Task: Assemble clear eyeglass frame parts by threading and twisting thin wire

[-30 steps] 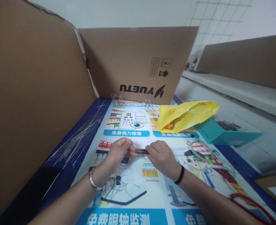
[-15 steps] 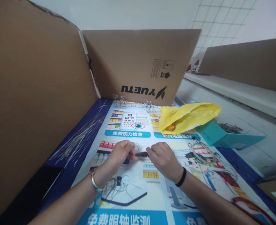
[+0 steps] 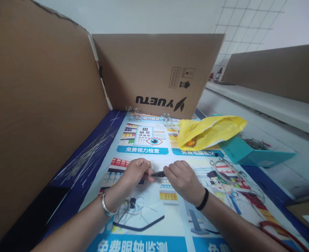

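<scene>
Pliers (image 3: 159,174): centre of the frame, nose right up at the fingertips of the left hand (image 3: 136,172); it looks like close wire-work, tool brought to wire.
Thin wire loop (image 3: 154,166): a faint curve just above the nose, apparently pinched in the left fingertips, its ends lost in blur.
Nip point: masked by those fingers, so no telling whether the jaws have bitten on the wire.
Next squeeze: calls, I'd judge, for a steady left pinch and a small, measured press or twist from the right hand (image 3: 182,178); too much force could kink such fine stuff.
Between the hands: the dark nose bridges the gap, nearly level, tip at the left fingers, handles hidden in the right palm.
Left pinch: thumb and fingers drawn together, no gap showing.
Right grip: fingers curled all the way round the handles, firm hold.
Poster-covered tabletop (image 3: 264,181): wire tangle (image 3: 133,203) at lower centre, straight wires (image 3: 83,157) fanned out at left.
Right of frame: yellow plastic bag (image 3: 212,131) slumped against the teal box (image 3: 264,159), wires heaped inside.
</scene>
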Action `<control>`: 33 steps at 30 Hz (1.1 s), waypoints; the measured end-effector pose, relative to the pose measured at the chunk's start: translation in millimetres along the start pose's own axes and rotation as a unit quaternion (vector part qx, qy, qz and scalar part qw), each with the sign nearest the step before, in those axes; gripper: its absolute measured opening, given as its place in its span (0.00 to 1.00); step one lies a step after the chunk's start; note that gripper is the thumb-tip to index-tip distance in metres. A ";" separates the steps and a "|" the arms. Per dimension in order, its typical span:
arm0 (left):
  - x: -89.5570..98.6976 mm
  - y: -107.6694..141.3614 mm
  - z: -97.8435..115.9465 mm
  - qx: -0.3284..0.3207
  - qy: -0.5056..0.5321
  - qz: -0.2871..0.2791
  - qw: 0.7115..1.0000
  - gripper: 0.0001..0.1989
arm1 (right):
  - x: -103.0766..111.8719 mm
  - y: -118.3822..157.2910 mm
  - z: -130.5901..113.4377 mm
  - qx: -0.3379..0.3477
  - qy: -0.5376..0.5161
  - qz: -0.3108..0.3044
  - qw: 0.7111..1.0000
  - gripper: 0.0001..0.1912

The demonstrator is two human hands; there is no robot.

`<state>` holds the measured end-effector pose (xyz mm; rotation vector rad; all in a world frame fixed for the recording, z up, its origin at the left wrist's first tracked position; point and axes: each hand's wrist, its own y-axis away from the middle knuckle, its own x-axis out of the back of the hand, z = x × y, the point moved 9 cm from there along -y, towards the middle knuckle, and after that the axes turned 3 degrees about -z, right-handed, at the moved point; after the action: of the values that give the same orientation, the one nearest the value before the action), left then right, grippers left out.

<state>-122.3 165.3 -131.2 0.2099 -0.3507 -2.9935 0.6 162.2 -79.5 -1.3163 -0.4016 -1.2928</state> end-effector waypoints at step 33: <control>-7.3 4.1 -12.0 0.045 0.077 -0.012 0.996 0.11 | 15.6 -3.9 -18.4 0.039 0.033 0.031 0.998 0.10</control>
<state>-113.0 159.7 -141.0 0.4524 -0.4693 -2.9630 -5.4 140.4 -70.4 -1.2088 -0.3582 -1.2529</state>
